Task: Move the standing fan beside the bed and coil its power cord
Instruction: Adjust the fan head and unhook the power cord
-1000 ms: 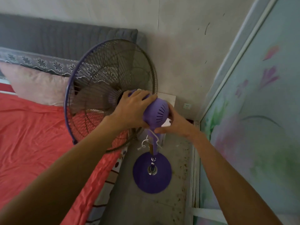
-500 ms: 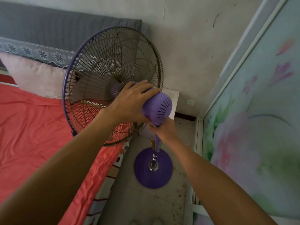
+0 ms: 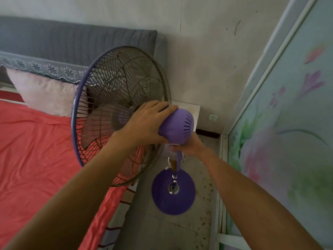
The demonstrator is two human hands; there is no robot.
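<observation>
The right grip point(image 3: 185, 147) sits tucked under the purple motor housing point(image 3: 177, 126), so its fingers cannot be seen. Below that grip the fan's pole point(image 3: 173, 164) is blurred, and any power cord there cannot be made out. Left of the left grip point(image 3: 144, 123), the bed point(image 3: 36, 159) is cut off by the edge.

head view, close above fan point(image 3: 124, 112), facing down-forward

The fan point(image 3: 176, 127) has a smooth purple plastic body and a thin wire cage. The bed point(image 3: 36, 150) sheet is soft, wrinkly red cloth. The floor point(image 3: 153, 231) looks rough.
</observation>
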